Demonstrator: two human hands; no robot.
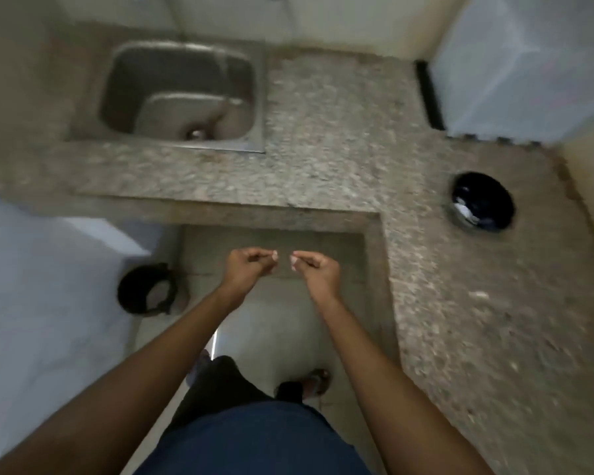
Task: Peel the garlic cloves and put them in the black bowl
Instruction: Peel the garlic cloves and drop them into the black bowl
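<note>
Head view: I hold both hands out in front of me over the floor, in the recess of the L-shaped granite counter (340, 132). My left hand (246, 270) has its fingers curled in, with thumb and forefinger pinched on a small pale piece at the tips. My right hand (318, 270) is curled the same way and pinches a small pale piece of its own. The two hands are near each other but apart. The frame is blurred; the pale pieces are probably garlic or garlic skin, and I cannot tell which.

The black bowl (482, 202) stands on the right-hand leg of the counter, well apart from my hands, with something pale lying against its lower-left inner wall.

A steel sink (182, 97) is set into the far run of the counter. A white appliance (528, 63) stands at the far right corner. A black bin (146, 289) sits on the floor to my left.
</note>
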